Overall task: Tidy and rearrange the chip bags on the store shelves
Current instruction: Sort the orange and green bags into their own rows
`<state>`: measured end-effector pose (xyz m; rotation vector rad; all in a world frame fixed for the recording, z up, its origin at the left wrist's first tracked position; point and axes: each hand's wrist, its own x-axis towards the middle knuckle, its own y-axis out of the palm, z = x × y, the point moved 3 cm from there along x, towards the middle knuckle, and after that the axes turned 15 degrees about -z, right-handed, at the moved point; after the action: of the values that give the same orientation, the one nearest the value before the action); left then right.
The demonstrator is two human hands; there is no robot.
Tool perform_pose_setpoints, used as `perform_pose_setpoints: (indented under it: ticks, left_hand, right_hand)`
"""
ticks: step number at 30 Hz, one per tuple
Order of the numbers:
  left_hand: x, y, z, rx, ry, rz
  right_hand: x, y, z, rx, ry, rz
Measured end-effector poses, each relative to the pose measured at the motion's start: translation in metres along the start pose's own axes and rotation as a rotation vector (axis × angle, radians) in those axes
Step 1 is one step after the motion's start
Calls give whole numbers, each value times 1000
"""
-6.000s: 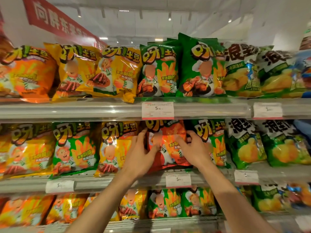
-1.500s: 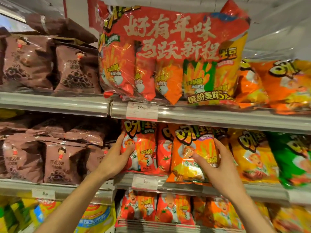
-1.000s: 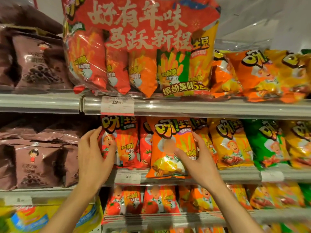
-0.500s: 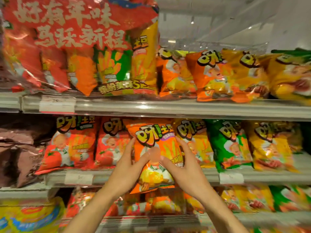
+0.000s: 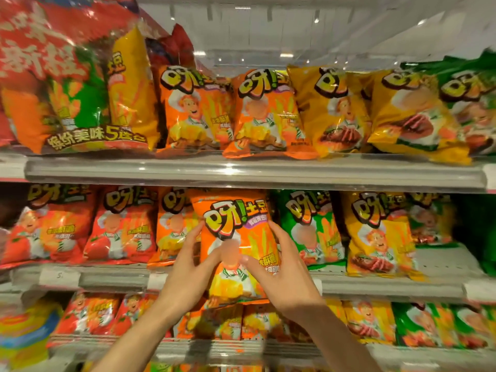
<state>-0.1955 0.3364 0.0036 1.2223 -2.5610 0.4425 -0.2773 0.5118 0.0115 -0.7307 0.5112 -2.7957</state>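
An orange chip bag [image 5: 236,229] stands upright in front of the middle shelf [image 5: 375,287], held between both hands. My left hand [image 5: 188,275] grips its left edge and my right hand [image 5: 281,272] grips its right edge, thumbs on the front of the bag. Behind it on the left sits another orange bag [image 5: 171,226], with red bags [image 5: 123,226] further left. To the right stand a green bag [image 5: 308,226] and a yellow bag [image 5: 378,234].
The top shelf [image 5: 241,170] carries a large red multipack [image 5: 67,84], orange bags [image 5: 263,114] and yellow bags [image 5: 335,108]. The bottom shelf holds more red, orange, yellow and green bags [image 5: 370,323]. White price tags [image 5: 59,276] line the shelf rails.
The view has shifted right along the shelves. My left hand left the red bag and joined my right hand on the orange bag, which has moved right and now sits beside the green bag.
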Motion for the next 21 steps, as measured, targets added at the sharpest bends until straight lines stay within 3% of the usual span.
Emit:
perform_pose_setpoints:
  ticks: [7,11,16,21]
  left_hand:
    - [11,-32,2,-2,38,-61]
    - [20,-57,9,-3,32,-82]
    - [19,-73,9,-20,11,-122]
    - [22,-89,12,23,33,-129]
  right_hand:
    - [29,2,-13,-93,85,-54]
    - [51,23,-13,-281,133,-15]
    - [62,46,-23,-312,209,28]
    - [62,51,-22,-331,140,-65]
